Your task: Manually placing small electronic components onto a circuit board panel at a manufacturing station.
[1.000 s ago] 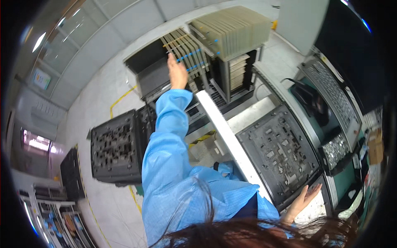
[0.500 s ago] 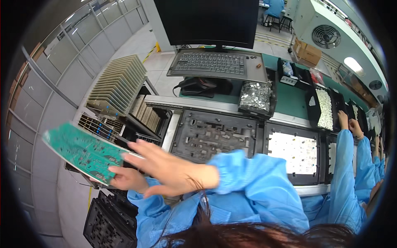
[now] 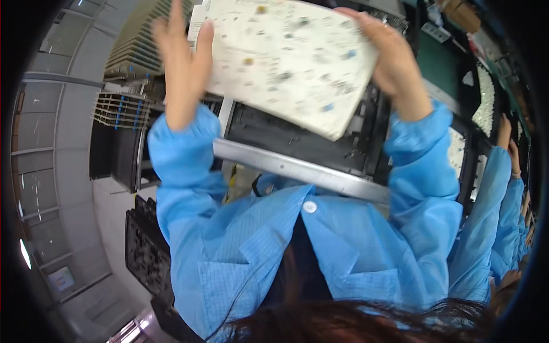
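A circuit board [image 3: 291, 63], its white side with small dark, blue and tan parts facing up, is held tilted above a black fixture tray [image 3: 274, 126]. My right hand [image 3: 397, 66] grips the board at its far right corner. At the board's left edge is my left hand [image 3: 186, 74], its fingers spread and blurred and its thumb up against the edge. Whether that thumb presses on the board I cannot tell. Most of the tray's inside is hidden beneath the board.
A metal rail [image 3: 297, 171] runs along the near side of the tray. To the left stands a rack of upright boards [image 3: 134, 43]. Dark trays [image 3: 148, 240] lean low at the left. At the right are a bin of white parts [image 3: 485, 97] and co-workers' blue sleeves [image 3: 483, 211].
The board has moved from the left side to above the tray and turned from its green side to its white side. My right hand has gone to its right edge; my left fingers have spread.
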The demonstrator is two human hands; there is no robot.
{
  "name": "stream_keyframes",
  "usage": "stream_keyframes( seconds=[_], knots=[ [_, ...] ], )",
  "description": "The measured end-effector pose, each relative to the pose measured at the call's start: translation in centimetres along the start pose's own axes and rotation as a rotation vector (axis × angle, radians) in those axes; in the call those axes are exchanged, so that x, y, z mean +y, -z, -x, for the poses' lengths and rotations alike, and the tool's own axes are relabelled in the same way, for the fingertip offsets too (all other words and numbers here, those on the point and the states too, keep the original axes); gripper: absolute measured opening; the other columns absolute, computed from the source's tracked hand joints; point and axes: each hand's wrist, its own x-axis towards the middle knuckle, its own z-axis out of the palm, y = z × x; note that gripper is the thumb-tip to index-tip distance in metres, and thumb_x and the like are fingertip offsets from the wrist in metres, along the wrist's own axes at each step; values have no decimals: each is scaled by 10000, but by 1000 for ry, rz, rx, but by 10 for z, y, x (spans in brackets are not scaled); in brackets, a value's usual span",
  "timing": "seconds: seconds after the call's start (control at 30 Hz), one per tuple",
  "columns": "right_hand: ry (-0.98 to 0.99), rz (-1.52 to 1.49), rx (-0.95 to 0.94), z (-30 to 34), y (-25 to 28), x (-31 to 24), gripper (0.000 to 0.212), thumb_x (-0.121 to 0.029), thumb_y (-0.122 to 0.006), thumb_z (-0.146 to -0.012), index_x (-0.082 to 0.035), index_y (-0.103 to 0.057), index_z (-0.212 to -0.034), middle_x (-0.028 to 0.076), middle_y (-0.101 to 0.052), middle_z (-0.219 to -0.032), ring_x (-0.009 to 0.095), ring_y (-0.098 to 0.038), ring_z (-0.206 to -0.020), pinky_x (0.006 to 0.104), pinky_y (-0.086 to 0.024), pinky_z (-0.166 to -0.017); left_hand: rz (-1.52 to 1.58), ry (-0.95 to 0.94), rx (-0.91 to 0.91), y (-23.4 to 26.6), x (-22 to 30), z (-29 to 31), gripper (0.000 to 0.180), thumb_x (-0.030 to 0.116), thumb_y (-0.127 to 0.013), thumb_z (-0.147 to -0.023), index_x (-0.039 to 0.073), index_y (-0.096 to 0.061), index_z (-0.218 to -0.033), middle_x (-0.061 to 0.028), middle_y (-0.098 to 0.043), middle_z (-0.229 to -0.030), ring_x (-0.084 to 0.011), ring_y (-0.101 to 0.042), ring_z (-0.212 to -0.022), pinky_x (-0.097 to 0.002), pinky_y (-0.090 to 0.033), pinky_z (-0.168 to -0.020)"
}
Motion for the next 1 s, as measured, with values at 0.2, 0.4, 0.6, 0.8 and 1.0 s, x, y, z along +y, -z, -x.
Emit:
stream_keyframes(
  seconds=[0.2, 0.4, 0.6, 0.8, 1.0],
  knots=[
    [-286, 142, -1, 21, 112, 22, 497, -320, -527, -1016, 15, -505, -1382, 119, -602, -1314, 175, -595, -1171, 302, -456, -1008, 870, 410, -878, -97, -66, 13, 560, 99, -632, -934, 110, -416, -1452, -173, -654, -1145, -220, -637, -1043, -358, -549, -842],
    [-468, 183, 266, 49, 127, 52, 310, -173, -589, -991, 17, -599, -1235, 61, -673, -1115, 107, -633, -978, 251, -501, -888, 787, 511, -935, -125, -54, 63, 505, -4, -611, -915, 104, -459, -1384, -121, -710, -1008, -168, -696, -910, -303, -584, -711],
    [-467, 398, 265, 41, 137, 60, 232, -109, -662, -936, 11, -685, -1133, 45, -703, -1011, 95, -638, -900, 219, -489, -837, 826, 478, -999, -140, -67, 63, 502, 24, -653, -878, 147, -535, -1350, -110, -663, -1156, -208, -610, -1114, -348, -504, -932],
    [-79, 1287, 146, 50, 110, 56, 217, -95, -651, -928, -43, -713, -1129, 55, -661, -1053, 154, -589, -958, 259, -454, -825, 432, 168, -853, -141, -75, 75, 500, 159, -759, -821, 300, -620, -1280, -132, -379, -1471, -388, -227, -1384, -527, -270, -1122],
    [33, 1650, 53, 63, 80, 46, 393, 11, -546, -899, -51, -607, -1283, 141, -573, -1272, 347, -503, -1154, 391, -372, -1010, 242, -1, -775, -154, -80, 87, 592, 180, -791, -787, 326, -585, -1323, -284, -184, -1545, -500, -82, -1414, -569, -202, -1144]
  ],
)
